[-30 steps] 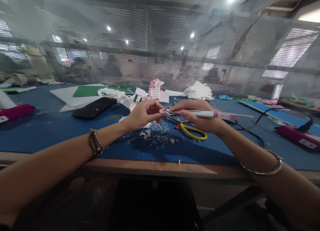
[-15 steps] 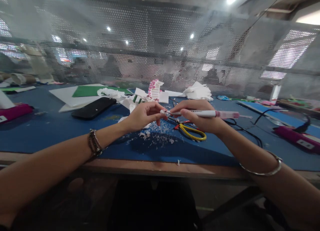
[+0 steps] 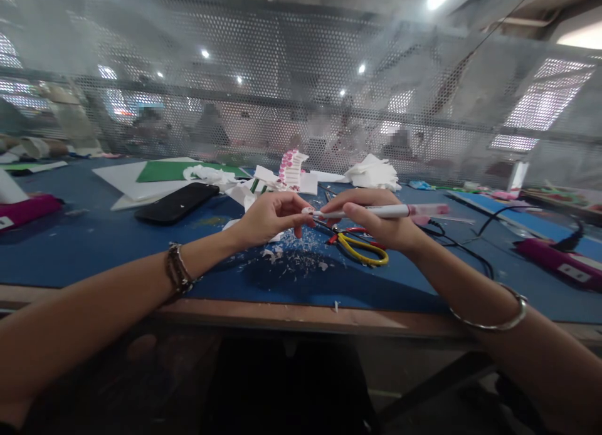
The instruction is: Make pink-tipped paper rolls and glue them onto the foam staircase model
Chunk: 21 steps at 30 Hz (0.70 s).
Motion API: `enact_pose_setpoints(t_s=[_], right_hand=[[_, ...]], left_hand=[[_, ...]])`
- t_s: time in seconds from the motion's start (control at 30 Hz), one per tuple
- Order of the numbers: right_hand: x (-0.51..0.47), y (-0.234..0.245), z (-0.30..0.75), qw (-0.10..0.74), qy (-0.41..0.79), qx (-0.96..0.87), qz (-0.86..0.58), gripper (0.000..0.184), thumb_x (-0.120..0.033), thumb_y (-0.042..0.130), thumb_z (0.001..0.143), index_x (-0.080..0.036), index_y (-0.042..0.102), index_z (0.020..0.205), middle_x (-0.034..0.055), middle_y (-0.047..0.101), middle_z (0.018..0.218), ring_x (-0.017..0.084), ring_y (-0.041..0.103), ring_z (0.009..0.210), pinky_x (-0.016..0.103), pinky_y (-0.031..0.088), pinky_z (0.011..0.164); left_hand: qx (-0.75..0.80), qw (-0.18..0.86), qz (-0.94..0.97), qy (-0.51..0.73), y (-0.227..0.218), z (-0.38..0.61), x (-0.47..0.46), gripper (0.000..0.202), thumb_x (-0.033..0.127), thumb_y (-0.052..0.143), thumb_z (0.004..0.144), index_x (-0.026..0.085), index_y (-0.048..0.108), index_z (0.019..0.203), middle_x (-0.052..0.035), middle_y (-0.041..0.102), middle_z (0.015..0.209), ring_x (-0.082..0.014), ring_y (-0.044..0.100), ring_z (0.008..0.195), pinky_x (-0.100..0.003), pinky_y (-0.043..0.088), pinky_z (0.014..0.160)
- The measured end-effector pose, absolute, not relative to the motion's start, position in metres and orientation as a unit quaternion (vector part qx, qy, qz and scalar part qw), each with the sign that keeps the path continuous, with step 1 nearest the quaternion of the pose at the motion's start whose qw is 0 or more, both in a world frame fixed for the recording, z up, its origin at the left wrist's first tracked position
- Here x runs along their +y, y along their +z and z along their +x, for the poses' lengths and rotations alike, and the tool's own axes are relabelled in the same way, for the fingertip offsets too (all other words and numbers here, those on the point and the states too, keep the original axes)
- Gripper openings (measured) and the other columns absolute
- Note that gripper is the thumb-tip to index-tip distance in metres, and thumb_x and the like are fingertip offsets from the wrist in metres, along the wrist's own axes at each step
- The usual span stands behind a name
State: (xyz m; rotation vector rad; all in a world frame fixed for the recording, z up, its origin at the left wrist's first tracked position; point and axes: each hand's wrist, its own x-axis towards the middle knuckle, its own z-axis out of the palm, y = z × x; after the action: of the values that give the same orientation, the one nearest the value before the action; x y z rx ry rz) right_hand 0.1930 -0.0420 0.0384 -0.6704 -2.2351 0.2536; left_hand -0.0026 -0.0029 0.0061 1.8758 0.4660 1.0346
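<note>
Between the thumb and fingers of my left hand [image 3: 266,222] is a small white piece [image 3: 308,211] with dark or reddish marks; its exact kind is too small to tell. My right hand [image 3: 388,229] is closed round a white marker pen [image 3: 390,211] with a pink back end. The pen's tip meets the small piece or lies right beside it. Under my right hand rest scissors [image 3: 364,254] with yellow handles, and a red-handled tool [image 3: 355,232] lies partly hidden there. White scraps [image 3: 301,253] are strewn on the blue table beneath both hands.
A black phone [image 3: 177,203] lies at left, near white and green sheets [image 3: 162,172]. Crumpled white paper [image 3: 374,172] and a pink-and-white strip piece [image 3: 291,170] are behind my hands. Black cable [image 3: 475,252] and a purple power strip [image 3: 559,262] lie at right. Perforated metal screen [image 3: 301,78] stands behind.
The pen has turned and tilted slightly in my right hand, its lettering no longer showing. My right thumb has shifted a little. My left hand stays almost still with the small piece.
</note>
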Motion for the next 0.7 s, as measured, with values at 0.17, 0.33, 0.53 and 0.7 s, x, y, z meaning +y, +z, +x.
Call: enact_pose_setpoints(t_s=[0.17, 0.33, 0.53, 0.7], right_hand=[[-0.042, 0.0392, 0.1922, 0.396, 0.092, -0.87, -0.278, 0.023, -0.023, 0.044, 0.082, -0.013, 0.065, 0.08, 0.0012, 0.066, 0.072, 0.006, 0.061, 0.065, 0.015, 0.046, 0.058], [-0.0426, 0.0399, 0.1914, 0.402, 0.099, -0.871, -0.263, 0.024, -0.023, 0.043, 0.082, -0.013, 0.065, 0.08, 0.001, 0.066, 0.072, 0.006, 0.061, 0.063, 0.016, 0.047, 0.058], [-0.0438, 0.0404, 0.1916, 0.427, 0.106, -0.859, -0.262, 0.025, -0.023, 0.043, 0.082, -0.012, 0.065, 0.077, 0.0008, 0.066, 0.066, 0.007, 0.061, 0.061, 0.016, 0.047, 0.058], [-0.0447, 0.0398, 0.1897, 0.415, 0.11, -0.864, -0.262, 0.025, -0.024, 0.044, 0.081, -0.013, 0.065, 0.076, 0.0013, 0.066, 0.07, 0.007, 0.061, 0.063, 0.017, 0.048, 0.058]], left_hand=[[0.191, 0.457, 0.761, 0.419, 0.0059, -0.0019, -0.003, 0.016, 0.023, 0.064, 0.067, 0.012, 0.054, 0.073, -0.0004, 0.064, 0.061, -0.0053, 0.055, 0.045, -0.017, 0.046, 0.047], [0.188, 0.463, 0.758, 0.419, 0.0062, -0.0011, -0.0043, 0.018, 0.023, 0.066, 0.065, 0.012, 0.055, 0.073, 0.0001, 0.063, 0.061, -0.0054, 0.055, 0.045, -0.017, 0.046, 0.047], [0.174, 0.472, 0.755, 0.42, 0.0074, -0.0018, -0.0056, 0.016, 0.022, 0.065, 0.067, 0.012, 0.055, 0.073, 0.0004, 0.064, 0.061, -0.0045, 0.055, 0.046, -0.016, 0.046, 0.047], [0.156, 0.476, 0.75, 0.432, 0.0076, -0.001, -0.0057, 0.019, 0.022, 0.068, 0.064, 0.012, 0.056, 0.073, 0.0005, 0.064, 0.062, -0.0054, 0.057, 0.049, -0.016, 0.047, 0.05]])
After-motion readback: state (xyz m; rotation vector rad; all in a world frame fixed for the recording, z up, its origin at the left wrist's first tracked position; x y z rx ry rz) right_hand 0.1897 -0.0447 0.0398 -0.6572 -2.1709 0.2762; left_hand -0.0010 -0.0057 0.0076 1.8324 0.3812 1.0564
